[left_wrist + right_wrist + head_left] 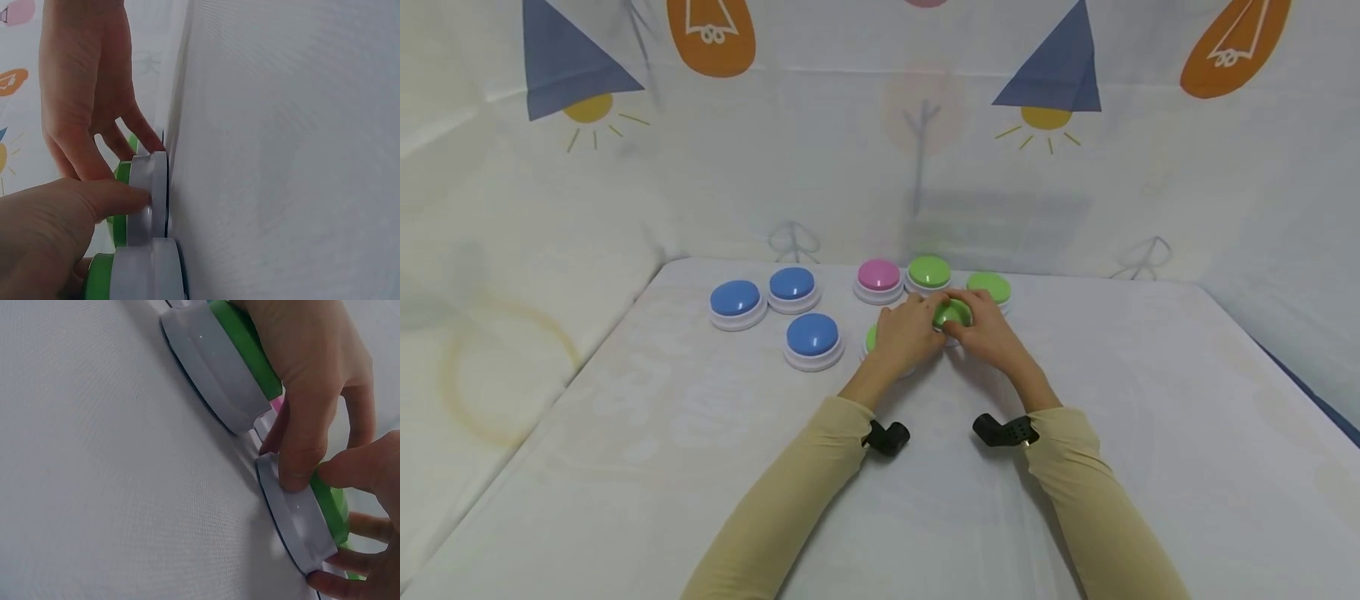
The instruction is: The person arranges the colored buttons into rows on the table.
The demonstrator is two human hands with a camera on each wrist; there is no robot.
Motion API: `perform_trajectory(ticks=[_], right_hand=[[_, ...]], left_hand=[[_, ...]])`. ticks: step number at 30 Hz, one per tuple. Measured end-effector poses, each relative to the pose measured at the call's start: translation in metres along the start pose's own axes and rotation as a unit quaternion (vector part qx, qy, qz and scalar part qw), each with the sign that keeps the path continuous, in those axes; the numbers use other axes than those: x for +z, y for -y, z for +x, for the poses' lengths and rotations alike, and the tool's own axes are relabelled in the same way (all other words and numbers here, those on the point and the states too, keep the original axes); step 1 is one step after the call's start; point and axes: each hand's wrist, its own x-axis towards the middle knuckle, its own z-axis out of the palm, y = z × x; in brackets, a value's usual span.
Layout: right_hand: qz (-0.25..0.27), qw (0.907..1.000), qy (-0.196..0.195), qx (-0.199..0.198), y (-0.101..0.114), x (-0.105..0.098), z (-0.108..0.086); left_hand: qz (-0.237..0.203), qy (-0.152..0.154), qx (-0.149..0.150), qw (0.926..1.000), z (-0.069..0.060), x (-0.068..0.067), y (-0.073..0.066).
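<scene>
A green push button [952, 312] with a white round base sits between both hands on the white-covered table. My left hand [912, 330] grips its left side, the thumb [128, 197] against the white base. On the other side my right hand [988, 335] holds it, with fingers [337, 584] at the base and the thumb by the green top. Another green button [250, 350] stands nearer, below the left hand, which partly hides it in the head view. Behind the hands are a third green button [929, 271], one more green button [989, 287] and a pink button [878, 275].
To the left stand three blue buttons: a front one [812, 335], a far-left one [735, 298] and a back one [792, 283]. A printed white curtain [835, 150] hangs along the table's back edge. White cloth [625, 467] covers the table.
</scene>
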Motion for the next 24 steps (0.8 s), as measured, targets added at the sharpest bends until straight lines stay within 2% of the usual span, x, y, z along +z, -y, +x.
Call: perform_trajectory(ticks=[24], right_hand=[[0.009, 0.9998, 0.006, 0.016, 0.0041, -0.0061, -0.0043]], left_hand=[[0.000, -0.035, 0.017, 0.9993, -0.0022, 0.0013, 0.0015]])
